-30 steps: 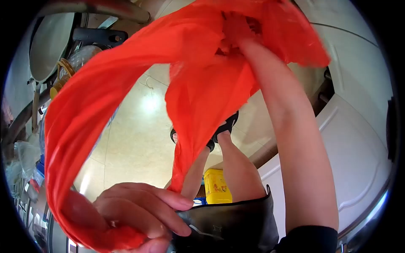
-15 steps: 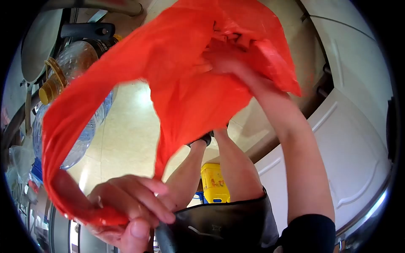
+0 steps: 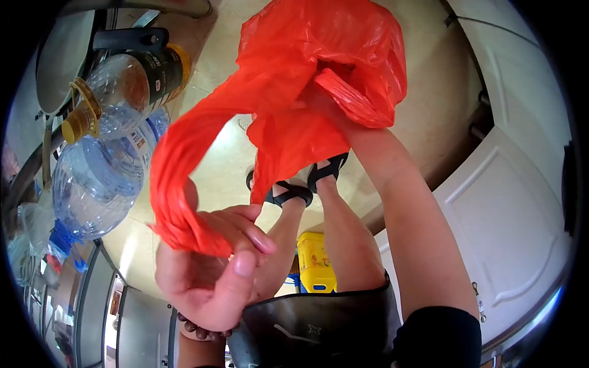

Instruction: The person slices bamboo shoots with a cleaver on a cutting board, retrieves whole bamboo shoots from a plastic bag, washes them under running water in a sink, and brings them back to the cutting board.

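A red plastic bag (image 3: 362, 37) hangs in front of me over the floor, wrinkled and puffed out at its far end. One of its handles loops around my left hand (image 3: 211, 267), whose fingers curl about the bunched plastic. My right hand (image 3: 328, 110) reaches into the bag's mouth. Red folds cover most of it, so its fingers and anything they hold are hidden. A bead bracelet (image 3: 199, 331) circles my left wrist.
At left stand a yellow-capped bottle (image 3: 126, 86), a large clear blue-capped bottle (image 3: 101, 184) and a pan (image 3: 64, 67). White cabinet doors (image 3: 509, 227) line the right. A yellow jug (image 3: 316, 260) sits behind my legs.
My left hand has moved right and slightly up, drawing the handle loop narrower. My right arm has shifted a little left, and the bag's far part has filled out.
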`<state>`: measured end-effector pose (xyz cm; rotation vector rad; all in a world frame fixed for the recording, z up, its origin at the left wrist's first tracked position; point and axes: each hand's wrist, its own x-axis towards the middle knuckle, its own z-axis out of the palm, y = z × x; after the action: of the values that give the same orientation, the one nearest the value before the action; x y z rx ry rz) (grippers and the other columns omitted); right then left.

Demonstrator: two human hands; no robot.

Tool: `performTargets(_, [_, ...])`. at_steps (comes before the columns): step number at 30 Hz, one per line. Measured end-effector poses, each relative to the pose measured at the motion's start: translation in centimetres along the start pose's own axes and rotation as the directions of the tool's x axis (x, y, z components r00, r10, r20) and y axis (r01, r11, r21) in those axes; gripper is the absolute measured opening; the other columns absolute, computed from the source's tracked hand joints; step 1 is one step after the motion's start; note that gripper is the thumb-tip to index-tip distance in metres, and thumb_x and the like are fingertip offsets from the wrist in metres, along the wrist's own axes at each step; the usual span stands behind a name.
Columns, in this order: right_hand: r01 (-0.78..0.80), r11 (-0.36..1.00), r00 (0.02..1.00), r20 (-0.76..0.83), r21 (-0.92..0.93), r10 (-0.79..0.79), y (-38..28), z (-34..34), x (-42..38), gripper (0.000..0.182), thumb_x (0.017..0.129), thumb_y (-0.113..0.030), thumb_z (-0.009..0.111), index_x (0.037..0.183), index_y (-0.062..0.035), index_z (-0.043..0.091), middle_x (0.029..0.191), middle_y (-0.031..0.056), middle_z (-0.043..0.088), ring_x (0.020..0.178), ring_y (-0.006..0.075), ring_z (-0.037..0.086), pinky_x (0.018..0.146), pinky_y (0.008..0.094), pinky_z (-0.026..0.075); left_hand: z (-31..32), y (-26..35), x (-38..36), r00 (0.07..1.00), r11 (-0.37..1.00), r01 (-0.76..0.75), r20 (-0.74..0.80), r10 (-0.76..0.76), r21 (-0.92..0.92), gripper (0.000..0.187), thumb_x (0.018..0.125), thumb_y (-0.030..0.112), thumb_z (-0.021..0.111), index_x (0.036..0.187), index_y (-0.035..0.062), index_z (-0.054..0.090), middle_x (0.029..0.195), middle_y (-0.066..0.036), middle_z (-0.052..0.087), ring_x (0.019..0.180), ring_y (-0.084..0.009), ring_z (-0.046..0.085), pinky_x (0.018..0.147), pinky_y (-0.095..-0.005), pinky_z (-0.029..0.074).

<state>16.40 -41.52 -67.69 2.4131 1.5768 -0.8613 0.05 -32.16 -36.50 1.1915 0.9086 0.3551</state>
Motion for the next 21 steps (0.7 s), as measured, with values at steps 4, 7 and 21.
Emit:
performTargets(4, [-0.05, 0.998, 0.999, 0.011, 0.036, 0.049, 0.0, -0.4, -0.2, 0.05, 0.071, -0.021, 0.058, 0.119, -0.0134, 0.047, 0.111, 0.0065, 0.045, 0.107, 0.0256, 0.042, 0.087, 0.0432, 0.036, -0.4, 0.3, -1.6, 0.989, 0.989, -0.085, 0.131, 0.068, 0.123, 0.029, 0.074, 0.0, 0.058, 0.101, -0.003, 0.046, 0.069, -0.01, 0.055, 0.059, -0.0197, 0.058, 0.074, -0.0403, 0.047])
performTargets(7, [-0.11, 0.99, 0.993, 0.047, 0.088, 0.106, 0.4, -2.1, -2.3, 0.047, 0.07, -0.02, 0.059, 0.116, -0.0127, 0.05, 0.102, 0.0069, 0.051, 0.1, 0.0251, 0.048, 0.084, 0.0417, 0.039, 0.2, 1.2, -2.8, 0.996, 0.983, -0.084, 0.025, 0.081, 0.165, 0.028, 0.076, 0.004, 0.058, 0.1, -0.0031, 0.047, 0.06, -0.006, 0.052, 0.051, -0.0169, 0.054, 0.062, -0.0373, 0.046])
performTargets(21, [-0.171, -0.15, 0.876, 0.22, 0.974, 0.429, 8.7, -24.1, -15.8, 0.031, 0.07, -0.011, 0.061, 0.097, 0.0024, 0.055, 0.084, 0.0067, 0.058, 0.077, 0.0163, 0.056, 0.072, 0.0282, 0.045, 6.6, 6.6, -0.5, 0.558, 0.435, 0.007, -0.365, 0.746, 0.9, 0.04, 0.086, 0.004, 0.046, 0.125, -0.0009, 0.038, 0.115, -0.019, 0.051, 0.107, -0.0257, 0.051, 0.091, -0.0356, 0.045])
